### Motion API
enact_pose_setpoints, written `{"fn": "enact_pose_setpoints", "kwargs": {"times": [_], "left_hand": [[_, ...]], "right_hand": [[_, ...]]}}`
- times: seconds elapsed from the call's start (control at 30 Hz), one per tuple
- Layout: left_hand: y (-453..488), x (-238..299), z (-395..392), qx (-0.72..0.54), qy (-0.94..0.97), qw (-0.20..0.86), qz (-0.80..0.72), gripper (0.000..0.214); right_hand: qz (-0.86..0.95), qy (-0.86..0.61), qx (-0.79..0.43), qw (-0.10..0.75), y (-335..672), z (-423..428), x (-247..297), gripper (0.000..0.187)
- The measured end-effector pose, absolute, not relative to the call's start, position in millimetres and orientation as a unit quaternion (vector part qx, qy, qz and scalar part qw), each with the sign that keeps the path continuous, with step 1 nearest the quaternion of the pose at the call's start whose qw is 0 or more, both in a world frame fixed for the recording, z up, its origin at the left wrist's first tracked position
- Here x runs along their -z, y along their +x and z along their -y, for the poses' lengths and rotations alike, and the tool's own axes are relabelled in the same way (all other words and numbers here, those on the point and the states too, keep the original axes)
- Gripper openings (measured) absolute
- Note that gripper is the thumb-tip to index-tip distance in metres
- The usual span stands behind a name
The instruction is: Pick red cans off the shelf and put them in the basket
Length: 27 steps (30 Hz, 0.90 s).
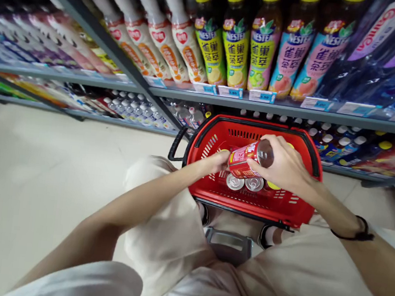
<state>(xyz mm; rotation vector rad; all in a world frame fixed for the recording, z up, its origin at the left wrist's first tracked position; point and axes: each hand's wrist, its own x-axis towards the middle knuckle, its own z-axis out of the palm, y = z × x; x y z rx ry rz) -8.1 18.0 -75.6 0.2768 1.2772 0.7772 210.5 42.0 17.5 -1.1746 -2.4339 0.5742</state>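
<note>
My right hand (284,162) is wrapped round a drink bottle (243,160) with a red and pink label and dark liquid inside. The bottle lies tilted above the red shopping basket (304,208), its clear base towards my right palm. At its other end, my left hand (220,162) closes round the bottle, hiding that end. Below the bottle, in the basket, stand two cans, a left can (235,182) and a right can (254,184), silver lids up. Yellow bottle caps show beside them, partly covered by my right hand.
The basket's black handle (177,145) juts out on the left. Just beyond stands a shelf (203,99) with rows of bottled drinks (238,53) and price tags. Below it are more bottles. My knees flank the basket; a grey plastic piece (229,244) sits between my feet.
</note>
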Motion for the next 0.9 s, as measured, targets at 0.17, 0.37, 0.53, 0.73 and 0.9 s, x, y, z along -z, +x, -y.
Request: {"fn": "enact_pose_setpoints", "kwargs": {"times": [0.17, 0.37, 0.53, 0.73, 0.9], "left_hand": [[-61, 28, -20, -0.297, 0.457, 0.462, -0.700, 0.027], [-109, -10, 19, 0.009, 0.633, 0.144, -0.760, 0.039], [-126, -19, 40, 0.040, 0.646, 0.187, -0.739, 0.041], [-134, -29, 62, 0.076, 0.656, 0.240, -0.712, 0.044], [-140, -29, 77, 0.084, 0.655, 0.266, -0.702, 0.046]], "right_hand": [[0.886, -0.394, -0.161, 0.184, 198, -41, -23, 0.061], [0.929, -0.310, -0.184, 0.087, 144, -32, -4, 0.071], [0.961, -0.210, -0.178, -0.016, 95, -18, 27, 0.077], [0.969, -0.152, -0.156, -0.115, 59, -10, 69, 0.080], [0.968, -0.085, -0.143, -0.186, 49, -7, 108, 0.078]]}}
